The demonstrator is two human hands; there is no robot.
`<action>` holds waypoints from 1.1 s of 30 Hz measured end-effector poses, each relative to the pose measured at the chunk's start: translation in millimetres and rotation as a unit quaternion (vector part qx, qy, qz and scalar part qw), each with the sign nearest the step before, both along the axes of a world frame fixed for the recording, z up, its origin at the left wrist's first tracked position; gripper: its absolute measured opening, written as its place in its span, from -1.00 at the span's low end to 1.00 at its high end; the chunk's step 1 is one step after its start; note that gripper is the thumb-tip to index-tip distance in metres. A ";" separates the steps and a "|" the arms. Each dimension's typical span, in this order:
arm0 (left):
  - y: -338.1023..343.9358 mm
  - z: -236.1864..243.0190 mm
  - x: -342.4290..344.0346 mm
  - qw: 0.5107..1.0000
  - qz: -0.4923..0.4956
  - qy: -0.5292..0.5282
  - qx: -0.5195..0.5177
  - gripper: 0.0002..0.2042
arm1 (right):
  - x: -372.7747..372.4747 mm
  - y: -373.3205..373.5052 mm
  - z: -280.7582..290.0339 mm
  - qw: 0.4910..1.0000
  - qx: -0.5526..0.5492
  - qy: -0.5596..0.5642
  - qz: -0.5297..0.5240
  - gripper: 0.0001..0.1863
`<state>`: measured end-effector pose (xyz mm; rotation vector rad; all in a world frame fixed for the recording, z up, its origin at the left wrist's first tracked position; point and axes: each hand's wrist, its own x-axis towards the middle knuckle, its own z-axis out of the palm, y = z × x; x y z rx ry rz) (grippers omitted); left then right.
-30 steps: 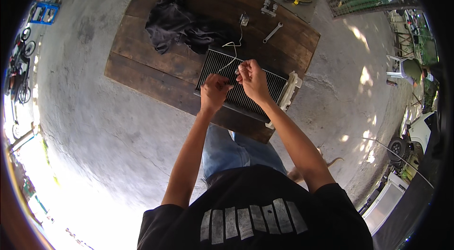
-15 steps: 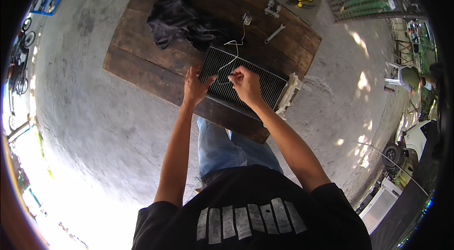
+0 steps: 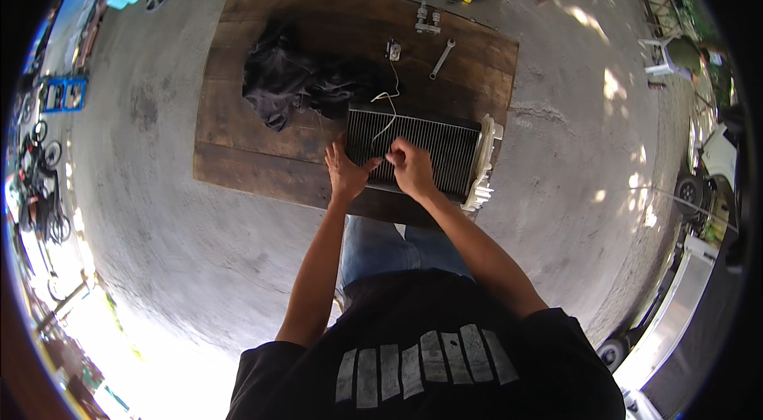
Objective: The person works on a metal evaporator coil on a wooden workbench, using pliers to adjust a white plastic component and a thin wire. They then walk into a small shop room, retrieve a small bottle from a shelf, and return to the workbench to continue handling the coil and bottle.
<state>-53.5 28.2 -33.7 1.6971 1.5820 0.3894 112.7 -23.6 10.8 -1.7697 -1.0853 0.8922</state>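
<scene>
Fingers of my right hand (image 3: 414, 171) are curling, hold unreadable | my left hand (image 3: 345, 177) is spreading open, having shifted to the left edge of the radiator (image 3: 447, 151), apparently steadying it | radiator is lying on the surface (image 3: 258, 159)

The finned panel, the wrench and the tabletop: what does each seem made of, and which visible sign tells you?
Finned panel: probably thin metal, dull, from its fine, regular, pale ridges. Wrench: metal, likely steel, with a smooth grey sheen. Tabletop: wood, dark and worn, shown by plank seams and uneven brown streaks.
</scene>
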 end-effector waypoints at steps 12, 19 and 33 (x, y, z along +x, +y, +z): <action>6.3 -4.5 -0.7 0.999 -0.045 0.018 -0.016 0.17 | -15.4 5.8 0.9 0.987 -0.047 -0.088 -0.124 -0.90; 7.1 2.8 4.4 0.998 -0.028 0.016 -0.056 0.14 | -22.3 -4.7 8.5 0.981 -0.051 -0.103 -0.154 -0.90; 19.7 28.1 35.3 0.938 -0.264 -0.059 0.218 -0.06 | -36.1 5.0 -7.4 0.964 -0.013 0.110 -0.243 -0.90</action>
